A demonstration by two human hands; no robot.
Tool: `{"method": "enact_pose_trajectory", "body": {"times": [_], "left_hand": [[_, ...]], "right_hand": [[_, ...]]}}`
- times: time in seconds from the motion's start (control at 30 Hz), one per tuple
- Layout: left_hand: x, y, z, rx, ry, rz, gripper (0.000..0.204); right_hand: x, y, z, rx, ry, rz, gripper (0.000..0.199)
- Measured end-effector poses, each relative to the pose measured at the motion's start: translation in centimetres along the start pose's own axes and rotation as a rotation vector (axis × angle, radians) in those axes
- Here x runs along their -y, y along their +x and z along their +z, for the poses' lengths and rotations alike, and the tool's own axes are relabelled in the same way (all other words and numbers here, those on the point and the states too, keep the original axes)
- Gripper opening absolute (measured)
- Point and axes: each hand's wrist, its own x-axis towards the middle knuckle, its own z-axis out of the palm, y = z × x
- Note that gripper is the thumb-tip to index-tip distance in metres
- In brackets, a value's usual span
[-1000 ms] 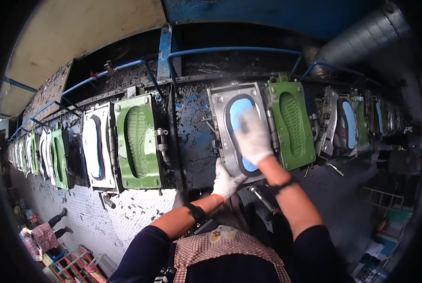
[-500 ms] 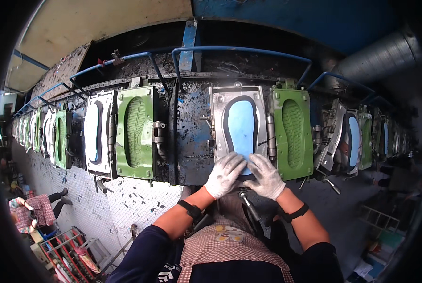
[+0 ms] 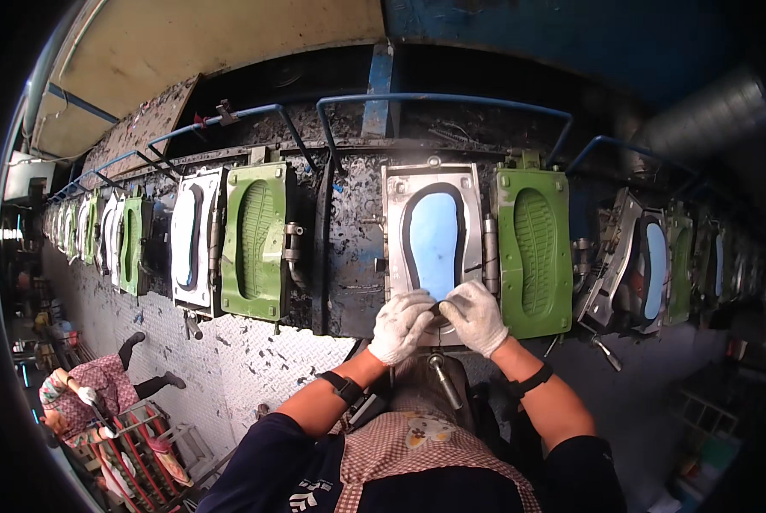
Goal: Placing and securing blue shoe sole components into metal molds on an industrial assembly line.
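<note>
Long row of open shoe-sole moulds along the machine line (image 3: 348, 248). The open mould (image 3: 434, 248) in front has a grey metal half beside a green lid half (image 3: 534, 250). Pale blue sole (image 3: 434, 244) sits seated in the grey cavity, not lifted out. Both gloved hands meet at its heel end: left hand (image 3: 400, 325) and right hand (image 3: 475, 316), fingers curled, pinching at the sole edge; can't tell if actually gripped. Looks like an early stage.

Dim overall — brightest top-left; heavy fisheye bend w/ black vignette at edges — centre sharp.
</note>
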Motion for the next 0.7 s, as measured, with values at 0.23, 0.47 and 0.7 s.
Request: {"method": "enact_pose_trajectory", "body": {"times": [0.23, 0.47, 0.7], "left_hand": [[1.1, 0.4, 0.6, 0.056, 0.199, 0.242, 0.045], [3.8, 1.1, -0.8, 0.17, 0.131, 0.418, 0.05], [4.5, 0.8, -1.1, 0.15, 0.073, 0.43, 0.048]], "right_hand": [[4.0, 8.3, 1.9, -0.128, -0.588, -0.2, 0.046], [-0.1, 13.0, 6.9, -0.026, -0.821, 0.131, 0.061], [0.7, 16.0, 7.2, 0.032, -0.853, 0.18, 0.047]]}}
